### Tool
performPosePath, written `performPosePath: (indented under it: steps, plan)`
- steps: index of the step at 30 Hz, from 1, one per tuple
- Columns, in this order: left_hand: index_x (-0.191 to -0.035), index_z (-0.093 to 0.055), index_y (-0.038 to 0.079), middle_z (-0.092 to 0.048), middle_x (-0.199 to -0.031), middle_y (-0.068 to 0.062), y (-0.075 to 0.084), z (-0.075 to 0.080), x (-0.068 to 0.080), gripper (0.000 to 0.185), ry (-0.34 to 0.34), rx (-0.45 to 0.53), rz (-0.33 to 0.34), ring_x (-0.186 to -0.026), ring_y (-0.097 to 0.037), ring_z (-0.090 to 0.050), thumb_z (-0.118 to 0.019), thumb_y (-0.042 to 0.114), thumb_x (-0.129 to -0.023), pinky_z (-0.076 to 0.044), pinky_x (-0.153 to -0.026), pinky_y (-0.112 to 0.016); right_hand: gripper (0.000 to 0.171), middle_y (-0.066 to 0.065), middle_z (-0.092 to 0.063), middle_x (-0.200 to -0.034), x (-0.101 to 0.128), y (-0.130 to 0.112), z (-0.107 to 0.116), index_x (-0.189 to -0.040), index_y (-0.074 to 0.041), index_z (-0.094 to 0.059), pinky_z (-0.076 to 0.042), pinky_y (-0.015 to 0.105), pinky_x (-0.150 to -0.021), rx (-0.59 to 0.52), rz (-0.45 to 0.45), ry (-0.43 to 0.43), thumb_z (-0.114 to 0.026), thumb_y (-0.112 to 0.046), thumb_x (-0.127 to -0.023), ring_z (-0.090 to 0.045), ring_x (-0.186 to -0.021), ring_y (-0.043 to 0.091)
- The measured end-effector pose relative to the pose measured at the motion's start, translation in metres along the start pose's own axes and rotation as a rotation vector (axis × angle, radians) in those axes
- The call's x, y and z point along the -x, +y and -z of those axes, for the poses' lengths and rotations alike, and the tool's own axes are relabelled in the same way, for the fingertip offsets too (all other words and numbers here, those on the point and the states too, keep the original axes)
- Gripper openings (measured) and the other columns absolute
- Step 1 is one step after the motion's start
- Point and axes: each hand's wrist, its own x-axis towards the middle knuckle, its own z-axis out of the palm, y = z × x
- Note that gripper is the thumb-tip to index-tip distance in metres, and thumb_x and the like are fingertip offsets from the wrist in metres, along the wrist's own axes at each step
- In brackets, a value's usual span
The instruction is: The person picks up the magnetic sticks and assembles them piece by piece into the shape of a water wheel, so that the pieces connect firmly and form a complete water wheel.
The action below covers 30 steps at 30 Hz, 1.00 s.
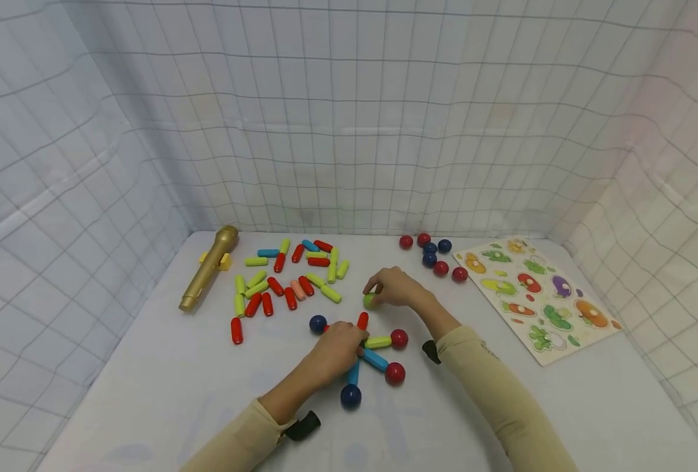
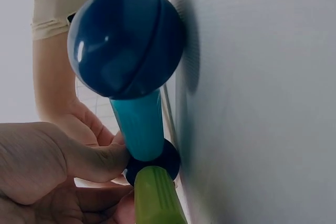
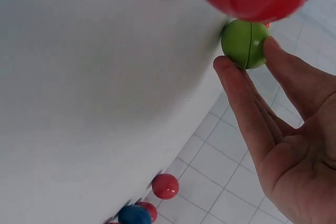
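Observation:
On the white table lies a star of sticks and balls (image 1: 378, 359): red, yellow-green and blue sticks run out from a middle ball to red balls (image 1: 394, 373) and blue balls (image 1: 351, 396). My left hand (image 1: 349, 346) grips the middle of it. In the left wrist view my thumb (image 2: 97, 162) presses the dark hub ball (image 2: 165, 160), from which a teal stick (image 2: 139, 127) and a green stick (image 2: 155, 198) run. My right hand (image 1: 378, 293) pinches a green ball (image 1: 369, 301) just beyond the star. My fingertips (image 3: 223, 66) hold that green ball (image 3: 245, 43) on the table.
A pile of loose red, green, blue and pink sticks (image 1: 290, 275) lies behind the star, with a gold toy microphone (image 1: 209, 267) to its left. Several red and blue balls (image 1: 434, 255) lie at the back right, beside a vegetable puzzle board (image 1: 538, 295). Grid-patterned cloth walls enclose the table.

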Motion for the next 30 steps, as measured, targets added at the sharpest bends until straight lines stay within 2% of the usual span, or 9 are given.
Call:
performPosePath:
  steps: [8,12,14,16,19,22,24,27,30]
  plan:
    - [-0.112,-0.072,0.007,-0.07,-0.095,-0.005,-0.001,0.001,-0.002,0.026,-0.009,0.013,0.017,-0.088,-0.018,-0.059,-0.072,0.011,-0.087,-0.053,-0.087,-0.036,0.026,0.008,-0.073,-0.105,0.006,-0.007,-0.007,-0.112,-0.013,-0.073,-0.054,0.027,-0.074,-0.044,0.049,-0.044,-0.072,-0.012,-0.086,-0.065,-0.091,0.017]
    - [-0.114,-0.071,0.007,-0.07,-0.095,-0.004,-0.002,0.001,-0.004,0.027,-0.004,0.061,0.02,-0.084,-0.016,-0.057,-0.072,0.012,-0.087,-0.054,-0.083,-0.034,0.026,0.01,-0.071,-0.108,0.019,-0.012,-0.009,-0.113,-0.012,-0.071,-0.056,0.031,-0.08,-0.012,0.056,0.03,-0.071,-0.013,-0.087,-0.065,-0.1,0.023]
    - [-0.112,-0.071,0.007,-0.071,-0.093,-0.003,-0.005,0.002,-0.005,0.026,-0.003,0.121,0.023,-0.08,-0.015,-0.057,-0.072,0.014,-0.087,-0.054,-0.079,-0.032,0.022,0.009,-0.071,-0.104,0.03,-0.016,-0.012,-0.109,-0.01,-0.072,-0.056,0.031,-0.077,0.001,0.062,0.065,-0.072,-0.012,-0.087,-0.065,-0.096,0.022]
    - [-0.11,-0.071,0.008,-0.071,-0.094,-0.002,-0.01,0.003,-0.005,0.023,-0.004,0.183,0.022,-0.081,-0.014,-0.059,-0.071,0.015,-0.088,-0.054,-0.078,-0.032,0.015,0.007,-0.071,-0.094,0.043,-0.023,-0.016,-0.101,-0.01,-0.072,-0.054,0.028,-0.071,0.008,0.057,0.078,-0.073,-0.012,-0.086,-0.064,-0.087,0.019]
    - [-0.104,-0.071,0.011,-0.072,-0.099,-0.003,-0.024,0.008,-0.006,0.015,-0.003,0.279,0.021,-0.09,-0.017,-0.064,-0.069,0.012,-0.09,-0.056,-0.084,-0.037,0.009,0.002,-0.068,-0.083,0.056,-0.036,-0.025,-0.094,-0.01,-0.073,-0.05,0.025,-0.063,-0.006,0.048,0.062,-0.074,-0.013,-0.085,-0.059,-0.074,0.015]
    - [-0.102,-0.07,0.013,-0.072,-0.108,-0.006,-0.041,0.017,-0.008,0.013,-0.011,0.374,0.01,-0.097,-0.019,-0.064,-0.065,0.006,-0.091,-0.055,-0.088,-0.038,0.015,-0.001,-0.066,-0.079,0.061,-0.048,-0.037,-0.094,-0.011,-0.073,-0.048,0.022,-0.061,0.017,0.05,0.083,-0.075,-0.021,-0.085,-0.056,-0.069,0.011]
    - [-0.101,-0.069,0.012,-0.071,-0.109,-0.007,-0.052,0.025,-0.01,0.014,-0.014,0.422,0.027,-0.092,-0.019,-0.063,-0.064,0.004,-0.091,-0.055,-0.083,-0.035,0.02,-0.003,-0.066,-0.077,0.062,-0.054,-0.046,-0.093,-0.011,-0.074,-0.047,0.021,-0.059,0.073,0.061,0.115,-0.076,-0.027,-0.084,-0.055,-0.067,0.009]
    - [-0.099,-0.069,0.012,-0.07,-0.104,-0.007,-0.064,0.034,-0.021,0.012,0.04,0.375,0.091,-0.086,-0.018,-0.06,-0.064,0.005,-0.091,-0.054,-0.078,-0.032,0.023,-0.006,-0.065,-0.072,0.064,-0.059,-0.058,-0.09,-0.012,-0.075,-0.044,0.02,-0.055,0.163,0.045,0.154,-0.077,-0.033,-0.082,-0.053,-0.061,0.007]
    - [-0.101,-0.069,0.012,-0.067,-0.107,-0.009,-0.072,0.039,-0.041,0.013,0.108,0.197,0.155,-0.092,-0.023,-0.061,-0.063,0.006,-0.092,-0.054,-0.082,-0.037,0.021,-0.006,-0.063,-0.071,0.069,-0.06,-0.066,-0.088,-0.014,-0.074,-0.043,0.021,-0.053,0.245,0.009,0.196,-0.079,-0.033,-0.081,-0.051,-0.059,0.007]
